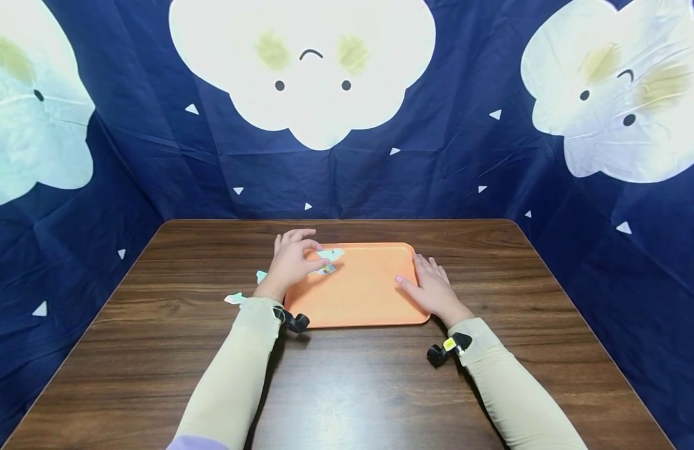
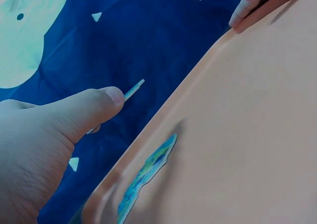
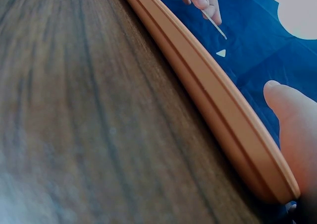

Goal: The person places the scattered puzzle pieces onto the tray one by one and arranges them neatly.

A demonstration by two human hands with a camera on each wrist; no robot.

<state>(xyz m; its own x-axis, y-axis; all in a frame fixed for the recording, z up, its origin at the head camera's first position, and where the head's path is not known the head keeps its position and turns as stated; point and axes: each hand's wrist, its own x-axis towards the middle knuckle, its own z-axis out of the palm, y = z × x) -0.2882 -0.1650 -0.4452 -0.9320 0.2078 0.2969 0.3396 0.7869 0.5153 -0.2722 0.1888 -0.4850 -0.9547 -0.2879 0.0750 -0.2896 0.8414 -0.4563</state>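
Note:
My left hand [image 1: 293,262] hovers over the left end of an orange tray [image 1: 358,290]. Between thumb and fingers it pinches a thin, flat light-blue piece [image 1: 331,254], seen almost edge-on in the left wrist view. Below it, a second flat piece [image 2: 147,170] with a wavy edge and blue, green and yellow print lies inside the tray by the rim. My right hand [image 1: 434,289] rests along the tray's right edge, fingers on the outer side. Its thumb [image 3: 290,105] extends over the tray, held straight.
Two more pale blue pieces lie on the wooden table [image 1: 347,387] left of the tray, one small piece [image 1: 261,276] beside the left wrist and another [image 1: 234,299] nearer the sleeve. Dark blue cloth [image 1: 336,181] with cloud faces hangs behind and along both sides of the table.

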